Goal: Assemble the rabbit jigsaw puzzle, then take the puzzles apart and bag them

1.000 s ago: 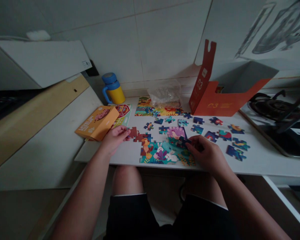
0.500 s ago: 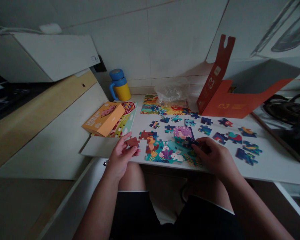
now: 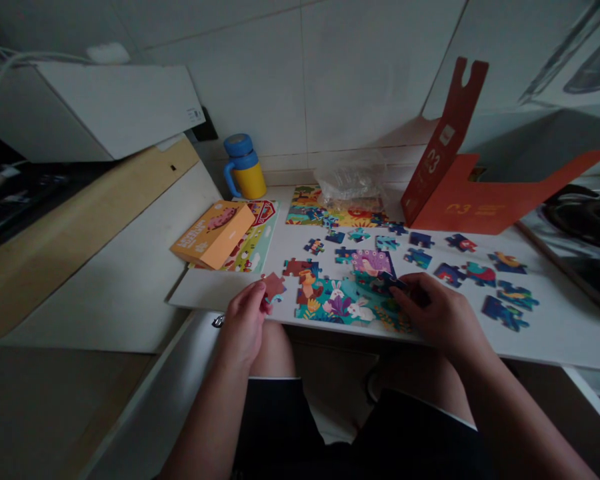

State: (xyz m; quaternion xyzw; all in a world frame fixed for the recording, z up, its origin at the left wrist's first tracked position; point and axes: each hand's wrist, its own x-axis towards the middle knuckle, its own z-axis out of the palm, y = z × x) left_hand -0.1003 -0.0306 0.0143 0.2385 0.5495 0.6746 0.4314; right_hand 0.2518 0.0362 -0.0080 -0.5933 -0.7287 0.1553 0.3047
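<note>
My left hand [image 3: 247, 319] pinches a reddish-brown puzzle piece [image 3: 275, 287], raised at the table's front edge just left of the joined puzzle. My right hand [image 3: 433, 307] is closed on a dark blue puzzle piece [image 3: 393, 283], which lies over or against the right side of the joined part; whether it is locked in cannot be seen. The partly joined puzzle [image 3: 337, 301] shows rabbits, a fox-like animal and plants on teal. Above it sits a purple section [image 3: 373, 263] with a pale bird. A brown joined piece [image 3: 300, 267] stands at its upper left.
Several loose puzzle pieces [image 3: 480, 274] lie right of and behind the joined part. An orange box [image 3: 215, 230] rests on a colourful sheet at left, near a blue-yellow mug [image 3: 250, 179]. Behind are a picture sheet [image 3: 305, 215], clear plastic [image 3: 350, 183] and an open red-orange carton [image 3: 470, 203].
My left hand has closed from spread fingers to a pinch at the brown piece's left edge, turning it. My right hand stays at the puzzle's right side. The view has shifted slightly.
</note>
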